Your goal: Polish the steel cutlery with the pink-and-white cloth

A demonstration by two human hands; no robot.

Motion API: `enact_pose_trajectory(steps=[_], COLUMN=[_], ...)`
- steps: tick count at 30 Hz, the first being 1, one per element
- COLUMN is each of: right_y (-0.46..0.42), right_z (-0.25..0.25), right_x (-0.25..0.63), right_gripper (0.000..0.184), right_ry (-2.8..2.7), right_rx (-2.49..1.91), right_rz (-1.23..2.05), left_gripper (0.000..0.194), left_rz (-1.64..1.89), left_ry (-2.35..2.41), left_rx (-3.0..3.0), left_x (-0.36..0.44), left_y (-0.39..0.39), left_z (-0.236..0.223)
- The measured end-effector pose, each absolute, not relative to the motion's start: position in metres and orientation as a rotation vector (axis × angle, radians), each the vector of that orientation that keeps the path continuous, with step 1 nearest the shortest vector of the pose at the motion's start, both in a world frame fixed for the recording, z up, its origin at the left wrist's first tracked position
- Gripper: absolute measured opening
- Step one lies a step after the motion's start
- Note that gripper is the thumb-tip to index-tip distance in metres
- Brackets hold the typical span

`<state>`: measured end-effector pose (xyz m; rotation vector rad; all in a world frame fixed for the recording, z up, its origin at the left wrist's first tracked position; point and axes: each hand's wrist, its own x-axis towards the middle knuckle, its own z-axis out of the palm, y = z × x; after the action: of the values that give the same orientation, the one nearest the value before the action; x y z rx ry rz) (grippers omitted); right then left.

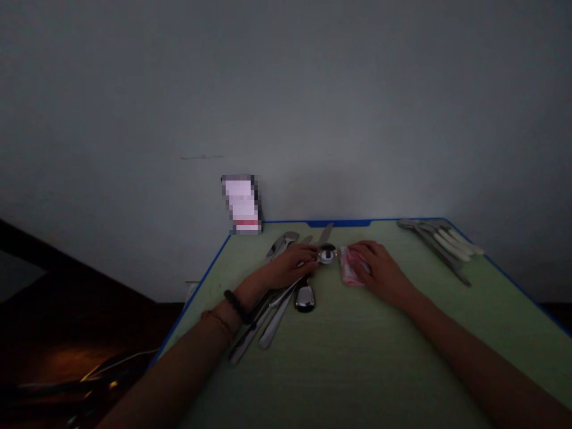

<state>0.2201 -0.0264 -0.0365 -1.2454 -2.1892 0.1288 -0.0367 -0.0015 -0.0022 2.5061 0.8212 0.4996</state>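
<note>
- Spoon (328, 255): bowl just right of left hand (292, 266), near its fingertips (grip unclear).
- Right hand (379, 271): fingers bent over folded pink cloth (347, 275); hold unclear.

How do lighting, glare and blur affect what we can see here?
Head view: dim overall, darkest towards the lower left; bright glints on the spoon beside the left hand; phone pixelated, unreadable; cutlery on the right soft, fine detail lost.

A folded pink-and-white cloth (347, 273) lies beside loosely heaped silvery cutlery (269, 335) on the green tabletop (357, 351).
</note>
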Motion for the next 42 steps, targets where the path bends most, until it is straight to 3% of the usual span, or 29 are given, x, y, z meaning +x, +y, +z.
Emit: enact_pose_trajectory(steps=[9, 14, 20, 22, 24, 30, 36, 42], right_y=[-0.024, -0.019, -0.018, -0.019, -0.018, -0.005, -0.001, -0.007], right_z=[-0.040, -0.046, -0.037, -0.030, -0.026, -0.038, -0.041, -0.029], right_x=[0.219, 0.224, 0.228, 0.227, 0.226, 0.228, 0.233, 0.224], right_gripper=[0.041, 0.047, 0.047, 0.051, 0.047, 0.029, 0.032, 0.033], right_ry=[-2.080, -1.820, -1.784, -1.729, -1.661, -1.373, -1.221, -1.385], right_rx=[-1.297, -1.522, -1.445, -1.369, -1.278, -1.080, -1.051, -1.302], right_rz=[0.078, -0.088, 0.374, 0.543, 0.750, 0.947, 1.183, 0.907], left_gripper=[0.028, 0.038, 0.026, 0.014, 0.014, 0.022, 0.031, 0.030], left_rz=[0.582, 0.689, 0.904, 0.860, 0.844, 0.859, 0.726, 0.694], left_ry=[1.054, 1.187, 0.876, 0.772, 0.721, 0.847, 0.969, 1.194], left_rx=[2.355, 2.196, 1.194, 1.017, 0.937, 1.009, 1.301, 1.665], left_x=[-0.048, -0.045, -0.013, -0.004, 0.002, 0.013, 0.017, 0.020], left_y=[0.007, -0.001, -0.026, -0.031, -0.034, -0.035, -0.033, -0.044], left_z=[0.002, 0.020, 0.039, 0.039, 0.036, 0.017, 0.001, 0.011])
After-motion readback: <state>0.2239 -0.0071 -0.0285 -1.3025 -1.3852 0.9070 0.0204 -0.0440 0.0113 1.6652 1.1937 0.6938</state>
